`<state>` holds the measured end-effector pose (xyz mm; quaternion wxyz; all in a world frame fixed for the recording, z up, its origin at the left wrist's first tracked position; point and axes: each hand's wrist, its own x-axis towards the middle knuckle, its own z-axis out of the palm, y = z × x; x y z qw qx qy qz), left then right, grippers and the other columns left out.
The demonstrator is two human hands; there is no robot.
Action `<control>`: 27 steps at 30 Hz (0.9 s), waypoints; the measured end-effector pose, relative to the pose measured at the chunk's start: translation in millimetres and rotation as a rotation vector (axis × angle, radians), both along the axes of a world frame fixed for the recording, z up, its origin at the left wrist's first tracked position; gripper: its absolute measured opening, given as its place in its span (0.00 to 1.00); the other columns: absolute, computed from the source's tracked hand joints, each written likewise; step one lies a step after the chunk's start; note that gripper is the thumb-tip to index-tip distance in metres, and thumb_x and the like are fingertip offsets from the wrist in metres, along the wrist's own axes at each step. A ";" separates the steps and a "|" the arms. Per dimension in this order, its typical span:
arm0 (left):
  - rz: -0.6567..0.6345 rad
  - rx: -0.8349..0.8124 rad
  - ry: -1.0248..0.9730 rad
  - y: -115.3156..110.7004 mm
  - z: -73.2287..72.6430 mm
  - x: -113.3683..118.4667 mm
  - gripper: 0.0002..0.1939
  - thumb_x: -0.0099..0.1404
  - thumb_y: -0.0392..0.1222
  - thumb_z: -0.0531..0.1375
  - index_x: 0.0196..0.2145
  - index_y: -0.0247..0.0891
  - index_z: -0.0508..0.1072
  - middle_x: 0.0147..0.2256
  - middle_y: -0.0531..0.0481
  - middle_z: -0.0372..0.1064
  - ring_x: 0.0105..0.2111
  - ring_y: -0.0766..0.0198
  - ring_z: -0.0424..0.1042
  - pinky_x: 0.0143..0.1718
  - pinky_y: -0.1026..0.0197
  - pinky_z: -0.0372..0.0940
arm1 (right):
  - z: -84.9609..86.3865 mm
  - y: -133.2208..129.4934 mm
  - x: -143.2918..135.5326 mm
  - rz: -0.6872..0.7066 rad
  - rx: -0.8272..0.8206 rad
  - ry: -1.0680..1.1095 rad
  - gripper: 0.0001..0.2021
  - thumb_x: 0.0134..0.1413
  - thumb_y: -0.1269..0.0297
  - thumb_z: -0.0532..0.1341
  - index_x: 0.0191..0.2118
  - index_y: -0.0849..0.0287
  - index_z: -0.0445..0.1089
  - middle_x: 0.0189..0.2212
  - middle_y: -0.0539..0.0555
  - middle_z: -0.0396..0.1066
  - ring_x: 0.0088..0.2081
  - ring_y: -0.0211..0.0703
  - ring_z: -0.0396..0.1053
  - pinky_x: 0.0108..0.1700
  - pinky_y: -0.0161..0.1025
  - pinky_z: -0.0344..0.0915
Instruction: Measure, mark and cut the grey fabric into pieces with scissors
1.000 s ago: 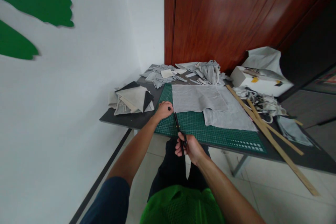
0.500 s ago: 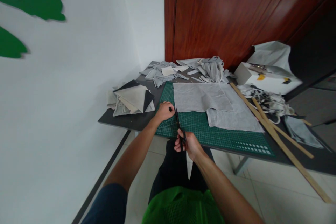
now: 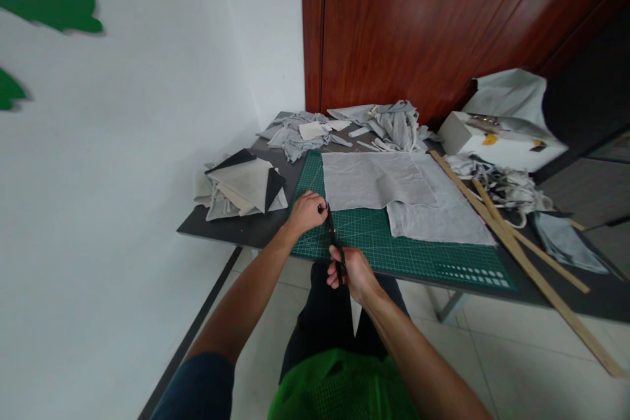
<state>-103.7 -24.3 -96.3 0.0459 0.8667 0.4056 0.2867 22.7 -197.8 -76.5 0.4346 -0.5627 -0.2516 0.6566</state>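
Scissors (image 3: 331, 230) have closed further, long axis pointing away, slightly left

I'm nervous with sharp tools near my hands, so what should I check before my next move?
1. Black-handled scissors gripped in the right hand: ok.
2. Left hand well away from the scissor tips: not ok, they look right beside its fingers.
3. Whether the left fingers pinch anything: cannot tell, too small.
4. Light grey cloth resting on the green gridded cutting mat: ok.
5. Long tan wooden strip fully on the dark grey table: not ok, one end juts past the near edge.
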 end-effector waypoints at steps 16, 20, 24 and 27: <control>-0.036 0.066 0.057 0.2 -3.4 1.9 0.08 0.63 0.31 0.62 0.28 0.40 0.77 0.31 0.47 0.75 0.39 0.55 0.69 0.43 0.55 0.67 | -1.2 0.4 3.5 0.008 -0.003 -0.014 0.14 0.56 0.56 0.65 0.27 0.60 0.66 0.18 0.52 0.70 0.16 0.40 0.70 0.16 0.33 0.62; -0.048 0.061 0.057 2.6 -4.2 1.2 0.08 0.63 0.32 0.62 0.28 0.40 0.77 0.31 0.48 0.75 0.39 0.55 0.69 0.43 0.55 0.67 | -3.1 1.6 5.8 0.018 -0.004 0.024 0.15 0.58 0.53 0.64 0.31 0.60 0.67 0.19 0.52 0.71 0.17 0.41 0.71 0.17 0.33 0.64; -0.059 0.055 0.027 3.4 -4.3 0.1 0.07 0.62 0.31 0.63 0.28 0.40 0.76 0.31 0.48 0.75 0.40 0.56 0.69 0.43 0.56 0.67 | 0.3 8.3 7.1 0.032 -0.022 0.043 0.16 0.59 0.51 0.63 0.32 0.60 0.67 0.19 0.52 0.71 0.18 0.42 0.72 0.18 0.33 0.65; -0.055 0.055 -0.002 3.4 -4.6 -0.2 0.07 0.62 0.31 0.62 0.28 0.40 0.76 0.31 0.49 0.75 0.39 0.57 0.69 0.43 0.57 0.66 | 4.2 14.4 6.2 0.033 -0.037 0.048 0.14 0.61 0.54 0.61 0.32 0.61 0.66 0.19 0.52 0.71 0.18 0.42 0.72 0.18 0.33 0.66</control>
